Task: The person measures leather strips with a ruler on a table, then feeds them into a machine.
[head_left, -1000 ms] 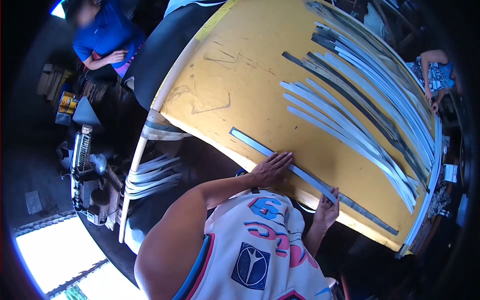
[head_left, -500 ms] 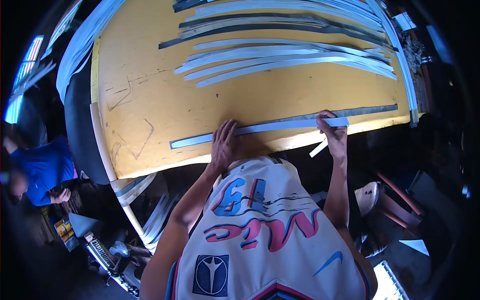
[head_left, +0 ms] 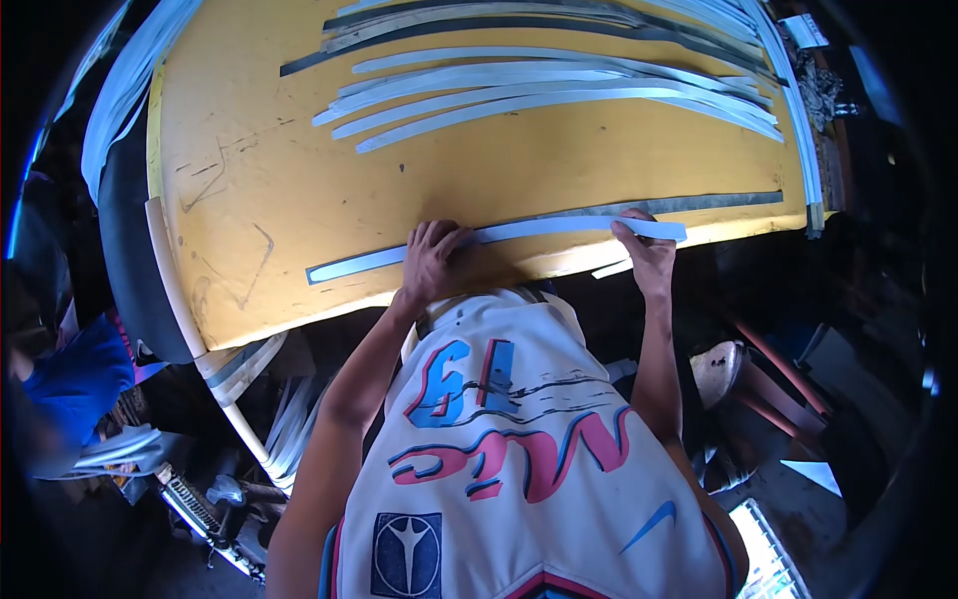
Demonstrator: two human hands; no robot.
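Observation:
A long white strip lies over a dark grey strip along the near edge of the yellow table. My left hand presses on the white strip left of its middle, fingers bent and close together. Near the strip's right end, my right hand pinches it between thumb and fingers. The white end sticks out past that hand, off the dark strip. A short pale piece shows beside my right wrist at the table's edge.
More white strips and dark strips lie across the far part of the table. White strips hang at its left corner. Another person in blue is at the left, near a bundle of pale strips.
The view has shifted, so the table sits further left and higher. The strip's right end now stands further off the dark strip. A pale bundle has appeared by the other person.

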